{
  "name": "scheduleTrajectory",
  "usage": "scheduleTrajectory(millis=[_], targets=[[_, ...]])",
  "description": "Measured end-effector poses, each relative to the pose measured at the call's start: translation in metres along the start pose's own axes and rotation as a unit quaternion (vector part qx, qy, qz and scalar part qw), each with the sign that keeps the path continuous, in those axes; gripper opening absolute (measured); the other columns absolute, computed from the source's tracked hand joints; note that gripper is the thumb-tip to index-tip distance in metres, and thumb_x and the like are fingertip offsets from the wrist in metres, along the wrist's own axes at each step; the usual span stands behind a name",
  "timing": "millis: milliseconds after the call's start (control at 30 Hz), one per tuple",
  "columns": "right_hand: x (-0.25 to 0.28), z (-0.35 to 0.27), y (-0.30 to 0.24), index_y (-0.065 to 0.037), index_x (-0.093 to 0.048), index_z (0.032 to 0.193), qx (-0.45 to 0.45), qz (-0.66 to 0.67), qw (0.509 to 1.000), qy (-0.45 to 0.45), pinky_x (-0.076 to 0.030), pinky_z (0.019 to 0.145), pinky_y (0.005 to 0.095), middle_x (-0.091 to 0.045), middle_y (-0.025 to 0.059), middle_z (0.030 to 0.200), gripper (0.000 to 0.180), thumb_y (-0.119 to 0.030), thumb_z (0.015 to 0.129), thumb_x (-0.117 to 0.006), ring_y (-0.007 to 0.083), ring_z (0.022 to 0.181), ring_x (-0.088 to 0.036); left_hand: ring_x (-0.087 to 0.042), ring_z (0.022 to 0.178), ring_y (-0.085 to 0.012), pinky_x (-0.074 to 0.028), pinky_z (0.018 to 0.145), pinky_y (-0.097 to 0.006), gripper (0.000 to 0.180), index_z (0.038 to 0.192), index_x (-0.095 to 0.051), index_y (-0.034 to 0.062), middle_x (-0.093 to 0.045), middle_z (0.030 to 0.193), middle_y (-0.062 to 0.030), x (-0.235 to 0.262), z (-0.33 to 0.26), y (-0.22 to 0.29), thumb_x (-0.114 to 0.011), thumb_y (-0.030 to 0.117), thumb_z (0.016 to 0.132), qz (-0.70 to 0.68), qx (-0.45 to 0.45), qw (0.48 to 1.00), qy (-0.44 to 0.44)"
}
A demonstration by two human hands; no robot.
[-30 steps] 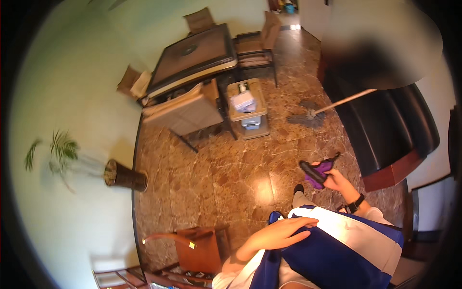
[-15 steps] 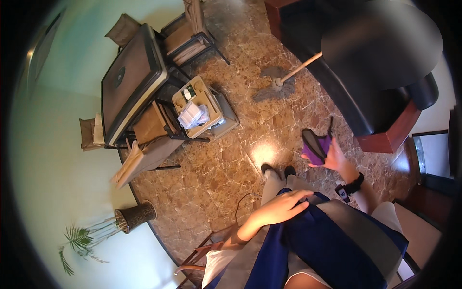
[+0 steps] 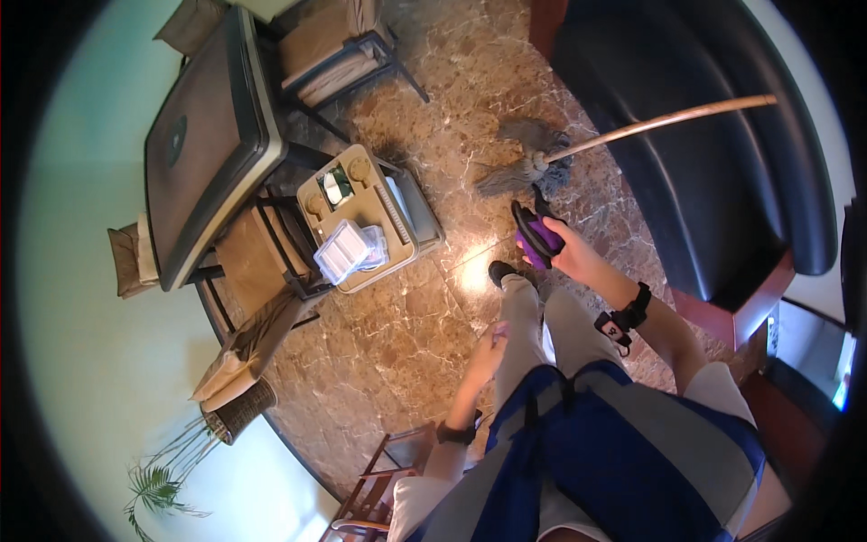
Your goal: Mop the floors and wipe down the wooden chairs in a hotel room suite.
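Note:
My right hand (image 3: pixel 575 256) is closed around a purple fabric item with black trim (image 3: pixel 539 242); its exact kind is unclear. It is held out over the floor, just short of the grey mop head (image 3: pixel 519 172). My left hand (image 3: pixel 486 354) hangs beside my left trouser leg, fingers loosely bent and apart, with nothing visible in it. A black band is on each wrist. The mop's wooden handle (image 3: pixel 668 124) leans across a black padded sofa (image 3: pixel 691 172).
Ahead to the left, a beige caddy (image 3: pixel 397 203) with clear plastic boxes (image 3: pixel 350 251) sits on a grey bin. Beyond it are a dark table (image 3: pixel 194 135) and brown chairs (image 3: pixel 248 248). A potted plant (image 3: pixel 237 414) stands by the wall, a wooden chair (image 3: pixel 370 492) at lower left.
My right hand has moved forward and left with the purple item, toward the mop. My left hand has left the apron and dropped beside my leg. The view has shifted, showing the mop's full handle.

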State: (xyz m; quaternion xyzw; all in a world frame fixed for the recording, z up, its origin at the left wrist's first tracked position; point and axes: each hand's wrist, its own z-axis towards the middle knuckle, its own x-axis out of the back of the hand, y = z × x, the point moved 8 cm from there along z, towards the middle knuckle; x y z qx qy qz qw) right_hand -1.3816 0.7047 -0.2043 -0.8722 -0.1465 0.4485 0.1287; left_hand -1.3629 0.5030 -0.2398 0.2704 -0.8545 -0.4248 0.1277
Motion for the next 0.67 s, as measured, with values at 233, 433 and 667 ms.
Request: scheduleTrajectory(millis=[233,433,667], targets=[[0.04,0.205,-0.028,-0.002,-0.051,0.091,0.118,-0.522,0.835,0.127,-0.039,0.059,0.0227,-0.054,0.0071,0.073,0.039,-0.031,0.067,-0.062,0.0126,0.066,-0.05,-0.054,0.082,-0.0324,-0.041,0.071,-0.035,0.029,0.099,-0.05,0.0054,-0.056,0.083,-0.0204,0.118,0.136,-0.159,-0.042,0.023,0.077,0.188,0.156,0.956,0.165],[0.136,0.387,0.028,-0.003,-0.053,0.086,-0.06,-0.648,0.757,0.066,-0.04,0.06,0.0273,-0.057,0.0124,0.074,0.04,-0.038,0.066,-0.059,0.0195,0.068,-0.055,-0.054,0.083,-0.0255,-0.041,0.071,-0.032,0.03,0.098,-0.051,0.0057,-0.057,0.087,-0.015,0.187,0.189,-0.295,-0.041,0.025,0.078,0.007,0.22,0.927,0.305],[0.209,0.522,0.107,-0.008,-0.043,0.106,0.01,-0.719,0.689,-0.09,-0.039,0.076,0.0313,-0.052,0.0141,0.1,0.05,-0.031,0.066,-0.06,0.0244,0.09,-0.052,-0.037,0.108,-0.0183,-0.025,0.089,-0.037,0.05,0.113,-0.039,0.0092,-0.042,0.114,-0.0038,0.234,0.275,-0.379,-0.048,0.04,0.074,-0.346,0.167,0.85,0.36]])
